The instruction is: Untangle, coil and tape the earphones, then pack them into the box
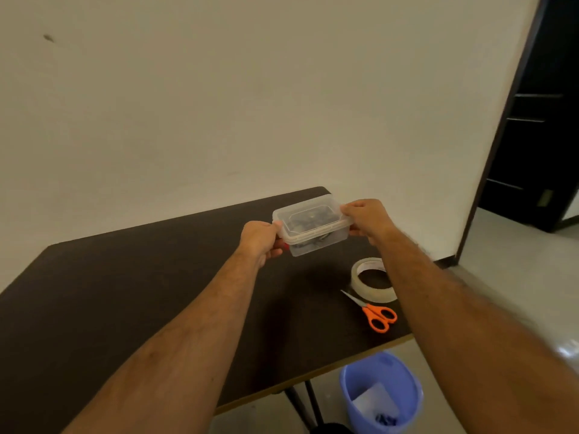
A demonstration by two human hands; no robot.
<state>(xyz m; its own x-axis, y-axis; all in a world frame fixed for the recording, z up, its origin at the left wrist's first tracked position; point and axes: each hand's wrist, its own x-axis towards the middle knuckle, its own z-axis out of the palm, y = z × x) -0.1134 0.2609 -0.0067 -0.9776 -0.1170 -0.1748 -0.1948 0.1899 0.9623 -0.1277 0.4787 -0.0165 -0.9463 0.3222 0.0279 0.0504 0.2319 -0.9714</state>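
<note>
A clear plastic box [316, 242] with its lid on is held up above the dark table [125, 292], toward the far right corner. Dark earphones [308, 222] show dimly through the lid and wall. My left hand [261, 241] grips the box's left end with curled fingers. My right hand [368, 219] grips its right end, fingers over the lid's edge. A roll of clear tape [371, 280] lies on the table below my right forearm, which covers part of it.
Orange-handled scissors [374, 313] lie near the table's right edge, just in front of the tape. A blue bin [380, 393] stands on the floor beside the table legs. A wall runs behind the table; a dark doorway [539, 120] is at the right.
</note>
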